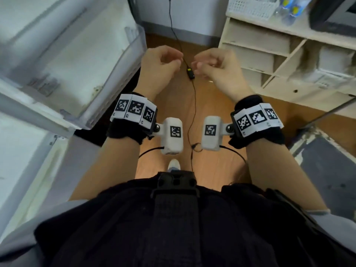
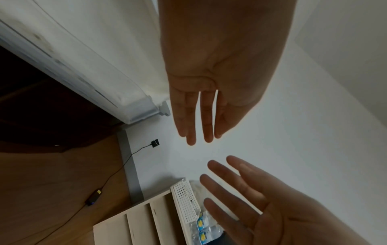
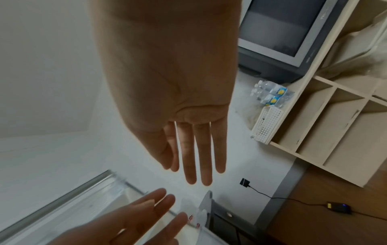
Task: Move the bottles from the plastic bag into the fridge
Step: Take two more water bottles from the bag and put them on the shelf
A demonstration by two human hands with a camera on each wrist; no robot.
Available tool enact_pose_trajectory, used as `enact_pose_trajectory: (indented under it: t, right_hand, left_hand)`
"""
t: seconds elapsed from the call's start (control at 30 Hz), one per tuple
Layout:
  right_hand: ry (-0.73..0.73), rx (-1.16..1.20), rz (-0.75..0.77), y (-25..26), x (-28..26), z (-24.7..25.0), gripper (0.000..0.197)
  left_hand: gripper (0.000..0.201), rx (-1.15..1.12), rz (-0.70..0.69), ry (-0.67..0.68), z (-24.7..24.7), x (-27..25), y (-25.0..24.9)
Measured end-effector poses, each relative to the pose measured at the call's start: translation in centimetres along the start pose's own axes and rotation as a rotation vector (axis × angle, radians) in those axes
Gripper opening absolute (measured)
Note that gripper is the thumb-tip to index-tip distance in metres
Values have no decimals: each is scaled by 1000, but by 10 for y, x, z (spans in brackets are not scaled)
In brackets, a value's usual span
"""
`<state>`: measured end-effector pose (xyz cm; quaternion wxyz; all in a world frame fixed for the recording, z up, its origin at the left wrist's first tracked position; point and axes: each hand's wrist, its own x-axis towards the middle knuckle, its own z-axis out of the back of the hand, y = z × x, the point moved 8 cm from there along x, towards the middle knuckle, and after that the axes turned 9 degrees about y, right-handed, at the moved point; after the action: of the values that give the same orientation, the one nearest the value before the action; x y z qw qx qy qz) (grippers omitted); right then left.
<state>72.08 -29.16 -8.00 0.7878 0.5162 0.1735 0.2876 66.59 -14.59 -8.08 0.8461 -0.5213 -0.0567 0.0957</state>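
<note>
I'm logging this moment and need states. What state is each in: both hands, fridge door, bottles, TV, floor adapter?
Left hand: open, holds nothing.
Right hand: open, holds nothing.
Fridge door: open.
Bottles: lying on the shelf unit, not in the fridge.
TV: screen dark.
Adapter: light on.

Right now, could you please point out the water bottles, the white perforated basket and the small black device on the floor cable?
water bottles (image 3: 274, 95): right wrist view, on a blue-yellow label.
white perforated basket (image 3: 267, 125): right wrist view, on its side wall.
small black device (image 1: 190, 73): head view, on its body.
</note>
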Motion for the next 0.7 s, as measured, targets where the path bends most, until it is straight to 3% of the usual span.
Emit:
enact_pose_trajectory:
  t: [0.17,0.47,0.7]
  right_hand:
    - [-31,17,-84,-40,72,42,18]
    - [-83,-43,-131,-64,214,114,19]
    - [-16,-78,-118,-99,343,152,15]
  left_hand:
    - [16,35,-17,38,-19,97,-1]
    - [19,46,-12,84,-22,267,-9]
    - [20,65,78,2,-12,390,13]
